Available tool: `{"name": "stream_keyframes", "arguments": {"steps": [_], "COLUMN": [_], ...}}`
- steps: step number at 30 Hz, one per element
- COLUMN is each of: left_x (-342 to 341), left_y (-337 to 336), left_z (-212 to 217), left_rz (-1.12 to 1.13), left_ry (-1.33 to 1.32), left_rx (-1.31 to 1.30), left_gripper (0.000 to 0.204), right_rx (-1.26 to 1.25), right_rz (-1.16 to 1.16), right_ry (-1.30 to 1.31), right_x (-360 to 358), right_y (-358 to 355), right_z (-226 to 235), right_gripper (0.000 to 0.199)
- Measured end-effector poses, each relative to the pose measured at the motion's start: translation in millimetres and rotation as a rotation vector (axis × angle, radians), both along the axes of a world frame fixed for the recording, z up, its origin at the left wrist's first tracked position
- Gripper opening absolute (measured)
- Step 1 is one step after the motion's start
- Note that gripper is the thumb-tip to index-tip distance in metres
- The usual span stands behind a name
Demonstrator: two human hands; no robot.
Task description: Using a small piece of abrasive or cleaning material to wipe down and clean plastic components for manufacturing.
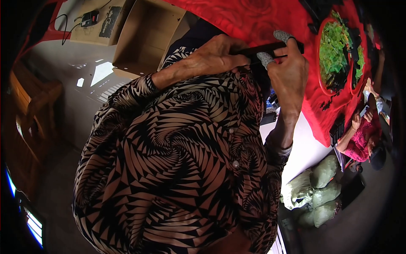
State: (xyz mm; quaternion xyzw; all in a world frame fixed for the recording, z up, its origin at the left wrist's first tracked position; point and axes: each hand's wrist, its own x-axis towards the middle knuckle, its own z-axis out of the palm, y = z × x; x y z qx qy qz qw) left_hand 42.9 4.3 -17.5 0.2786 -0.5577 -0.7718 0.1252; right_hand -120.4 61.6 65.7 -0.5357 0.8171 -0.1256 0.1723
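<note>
- We hold a long black strip (270, 49) between both hands, out in front of the chest and just above the red-covered surface (253, 17).
- Our left hand (215, 57) is wrapped shut around the strip's near end, knuckles up, so that end is hidden inside the fist.
- Our right hand (289, 70) pinches the far part; two fingertips (265, 59) wear grey speckled covers, one pressing from below and one resting on top near the strip's end.
- The strip sits roughly level, well apart from the red tray (323, 80) of green pieces (334, 51) at the right, where more black parts lie around the rim.
- To work the strip well, we judge it best to keep the left hold firm and steady and let the covered fingertips do the fine pressing, since they give friction without slipping.
- We would keep both wrists over the surface, so a dropped piece lands on the cloth rather than the floor.
- What exactly the fingertips press on we cannot tell; the detail is too small and dark.
- An open cardboard box (148, 34) stands at the upper left, beside a flat board with a small black device and cable.
- Another person in pink (359, 139) sits at the far right, and stuffed sacks (317, 186) lie on the floor below.
</note>
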Motion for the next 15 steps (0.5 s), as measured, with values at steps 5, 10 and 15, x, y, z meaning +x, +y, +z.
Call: {"name": "stream_keyframes", "arguments": {"steps": [5,10,15], "left_x": [2,1,1], "left_y": [-1,-1,-2], "left_z": [2,-11,-10], "left_rz": [-0.002,-0.012,-0.009], "left_ry": [0.003,0.1,0.075], "left_rx": [0.022,0.101,0.061], "left_gripper": [0.03,0.027,0.027], "right_rx": [-0.043,-0.16,-0.13], "right_rz": [0.004,0.078,0.204], "right_ry": [-0.015,0.079,0.264], "right_x": [9,10,13], "right_y": [3,8,9], "right_z": [1,-10,-7], "right_gripper": [0.042,0.041,0.045]}}
